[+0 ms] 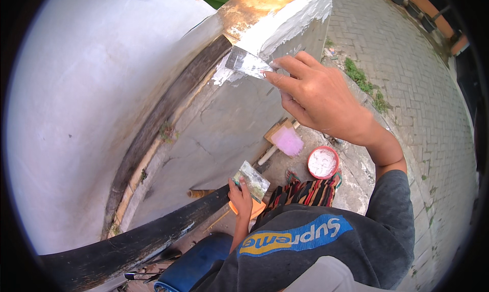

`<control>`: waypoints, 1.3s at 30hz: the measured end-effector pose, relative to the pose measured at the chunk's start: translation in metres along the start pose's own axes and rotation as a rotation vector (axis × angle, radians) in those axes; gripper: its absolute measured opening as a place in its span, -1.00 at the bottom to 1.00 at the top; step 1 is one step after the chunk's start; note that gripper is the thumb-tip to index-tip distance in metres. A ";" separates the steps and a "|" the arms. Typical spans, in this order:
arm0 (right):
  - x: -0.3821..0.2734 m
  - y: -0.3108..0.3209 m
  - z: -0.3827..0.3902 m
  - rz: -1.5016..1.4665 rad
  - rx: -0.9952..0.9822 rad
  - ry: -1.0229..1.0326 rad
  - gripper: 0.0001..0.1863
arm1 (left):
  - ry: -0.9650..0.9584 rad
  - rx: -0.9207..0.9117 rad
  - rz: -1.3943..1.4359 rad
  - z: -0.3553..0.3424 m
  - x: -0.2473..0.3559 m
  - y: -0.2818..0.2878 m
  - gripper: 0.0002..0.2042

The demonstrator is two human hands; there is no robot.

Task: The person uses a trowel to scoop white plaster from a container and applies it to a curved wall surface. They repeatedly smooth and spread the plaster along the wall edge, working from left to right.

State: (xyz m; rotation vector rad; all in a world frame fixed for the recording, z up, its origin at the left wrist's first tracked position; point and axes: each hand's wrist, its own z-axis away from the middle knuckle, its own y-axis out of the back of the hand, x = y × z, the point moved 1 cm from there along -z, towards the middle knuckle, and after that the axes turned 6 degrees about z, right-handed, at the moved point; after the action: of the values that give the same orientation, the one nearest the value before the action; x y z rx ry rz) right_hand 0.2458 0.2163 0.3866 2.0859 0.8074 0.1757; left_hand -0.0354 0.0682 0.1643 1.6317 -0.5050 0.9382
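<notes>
Working beside a white wall (102, 113) at 9 o'clock, with paving (407, 83) at 2 o'clock. Looking down on a grey wall (204, 121) at the dial's centre, smeared with white paste (290, 29) toward 1 o'clock, and on a black pipe (137, 243) between 7 and 8. Pinching a scraper (249, 63) at 12 o'clock between thumb and fingers of the right hand (321, 99) at 2, with its blade by the grey wall's corner; cannot tell whether touching. Gripping a smeared board (256, 183) at 6 o'clock by its edge, with left hand (242, 198) closed on it. Having a pink pad (288, 141) at 3 o'clock, near a red tub (323, 176) just past 3
</notes>
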 end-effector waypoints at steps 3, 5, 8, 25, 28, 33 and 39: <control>0.004 0.000 -0.002 0.083 -0.050 -0.026 -0.62 | 0.029 0.003 -0.009 0.003 0.004 0.000 -0.45; 0.012 0.000 -0.002 0.126 -0.028 -0.058 -0.62 | 0.052 -0.001 -0.007 0.005 0.004 -0.001 -0.45; 0.026 -0.002 -0.002 0.203 0.050 -0.061 -0.64 | 0.007 0.012 -0.022 0.005 -0.006 -0.003 -0.45; 0.048 -0.016 -0.001 0.223 0.126 -0.103 -0.64 | -0.005 0.039 -0.035 -0.002 -0.004 -0.008 -0.47; 0.049 -0.009 0.001 0.206 0.144 -0.109 -0.63 | -0.001 0.013 -0.011 -0.003 -0.001 -0.009 -0.45; 0.037 -0.013 -0.002 0.121 0.109 -0.053 -0.64 | -0.039 0.045 -0.043 -0.001 0.004 -0.017 -0.45; 0.038 -0.008 0.002 0.220 0.094 -0.072 -0.67 | 0.016 -0.003 -0.003 0.003 0.009 -0.016 -0.45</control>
State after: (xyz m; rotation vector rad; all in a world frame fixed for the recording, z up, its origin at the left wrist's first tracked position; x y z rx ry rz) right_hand 0.2721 0.2410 0.3728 2.2556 0.5516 0.1835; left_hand -0.0174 0.0707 0.1621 1.6209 -0.4924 0.9474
